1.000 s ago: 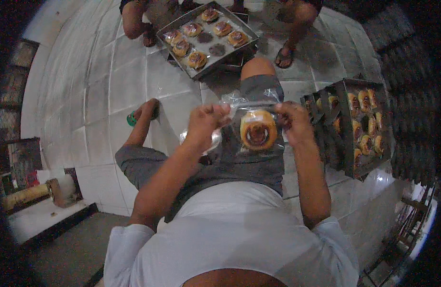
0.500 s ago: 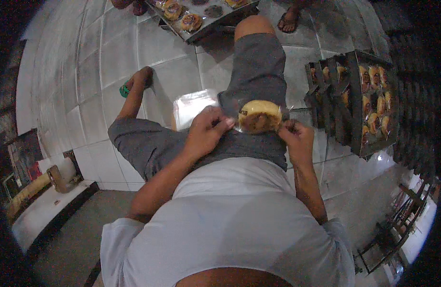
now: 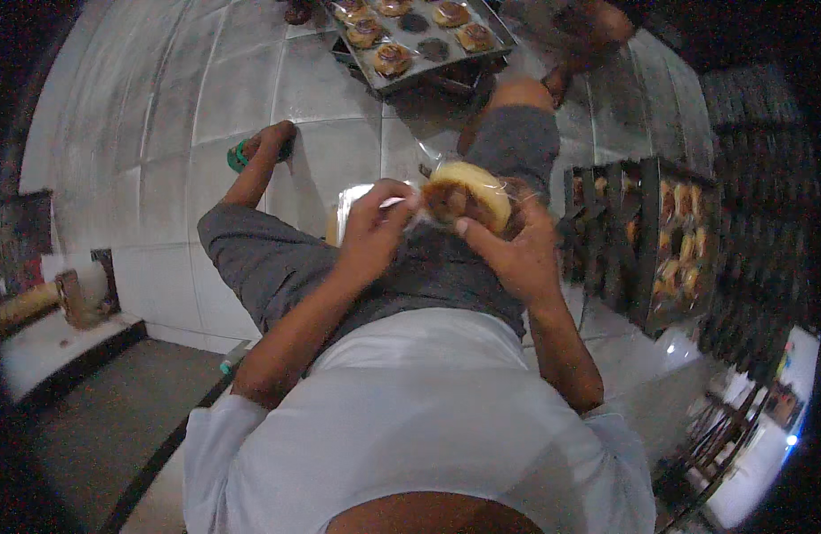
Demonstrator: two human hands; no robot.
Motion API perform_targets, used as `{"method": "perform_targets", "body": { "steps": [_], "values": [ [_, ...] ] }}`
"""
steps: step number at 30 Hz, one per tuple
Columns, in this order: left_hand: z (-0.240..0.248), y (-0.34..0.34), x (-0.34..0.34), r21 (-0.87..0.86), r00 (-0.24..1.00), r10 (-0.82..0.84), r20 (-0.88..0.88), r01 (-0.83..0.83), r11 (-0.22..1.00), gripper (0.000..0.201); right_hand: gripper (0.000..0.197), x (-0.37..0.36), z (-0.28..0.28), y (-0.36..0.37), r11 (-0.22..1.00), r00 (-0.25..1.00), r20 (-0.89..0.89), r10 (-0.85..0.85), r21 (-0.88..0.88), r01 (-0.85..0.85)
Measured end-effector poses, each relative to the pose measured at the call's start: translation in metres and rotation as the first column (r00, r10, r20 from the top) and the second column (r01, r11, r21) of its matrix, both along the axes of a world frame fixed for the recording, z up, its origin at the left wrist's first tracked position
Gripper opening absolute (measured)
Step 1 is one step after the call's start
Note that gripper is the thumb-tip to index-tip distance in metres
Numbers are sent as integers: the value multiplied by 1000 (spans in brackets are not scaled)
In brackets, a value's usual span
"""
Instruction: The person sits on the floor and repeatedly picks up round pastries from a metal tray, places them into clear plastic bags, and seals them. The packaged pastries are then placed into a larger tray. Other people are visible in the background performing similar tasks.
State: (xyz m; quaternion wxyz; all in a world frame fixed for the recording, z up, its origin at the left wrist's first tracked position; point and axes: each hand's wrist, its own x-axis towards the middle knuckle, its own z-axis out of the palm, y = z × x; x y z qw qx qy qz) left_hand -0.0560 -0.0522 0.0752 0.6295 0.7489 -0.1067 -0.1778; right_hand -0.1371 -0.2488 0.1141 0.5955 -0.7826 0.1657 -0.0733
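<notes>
My left hand (image 3: 375,233) and right hand (image 3: 508,254) meet just above my lap, both closed around a round bun (image 3: 468,191) in a clear plastic wrapper (image 3: 428,156). The left fingers pinch the wrapper at the bun's left side; the right hand cups the bun from beneath and behind, thumb pressed against its front. The bun is tilted, its pale crust up and its dark filling facing me.

Just beyond my left hand a small stack of clear bags (image 3: 348,209) lies on the tiled floor (image 3: 161,116) beside my thigh. To my left the floor runs bare out to my foot in a green sandal (image 3: 241,156), so there is open room there. On my right a dark rack of trays (image 3: 646,240) stands close to my knee, holding rows of buns. Farthest off, past my knee, a metal baking tray (image 3: 495,40) sits on the floor with several buns and one dark vacant spot.
</notes>
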Motion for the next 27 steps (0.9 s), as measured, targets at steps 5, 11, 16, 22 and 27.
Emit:
{"method": "perform_targets", "body": {
  "steps": [5,11,16,22,27],
  "values": [
    [-42,70,5,-46,936,341,-82,-346,937,16,57,113,-34,16,863,932,63,357,-404,-303],
    [-53,91,8,95,991,100,84,-108,990,15,60,322,-98,-115,492,917,318,241,-854,167],
    [-88,73,7,653,868,-294,400,-45,756,34,73,337,-189,-77,842,819,-485,306,-264,-470],
    [-83,65,11,780,885,-396,244,64,623,39,70,347,-274,3,584,789,-562,249,737,341],
    [-87,61,8,797,910,-376,177,92,596,37,46,376,-306,19,515,830,-534,-164,671,534]
  ]
}}
